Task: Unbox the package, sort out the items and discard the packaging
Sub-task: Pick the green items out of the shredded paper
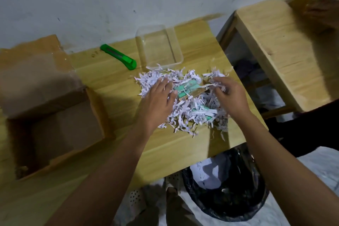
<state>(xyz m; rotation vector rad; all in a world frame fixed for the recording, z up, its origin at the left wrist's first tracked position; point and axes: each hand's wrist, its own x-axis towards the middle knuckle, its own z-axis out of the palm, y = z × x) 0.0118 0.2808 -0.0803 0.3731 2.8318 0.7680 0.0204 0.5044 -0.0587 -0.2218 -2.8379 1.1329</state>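
I see a pile of shredded paper [183,102] on the tabletop [113,82]. My left hand [157,101] lies flat and spread on the pile. My right hand [229,95] pinches some strips. Mint green items [185,88] peek out between them. The open cardboard box [45,108] sits left of the pile.

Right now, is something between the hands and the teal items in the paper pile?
Yes. Shredded paper partly covers the teal items. The left hand and right hand rest on the pile; one item shows between them, another lies half buried nearer the table edge.
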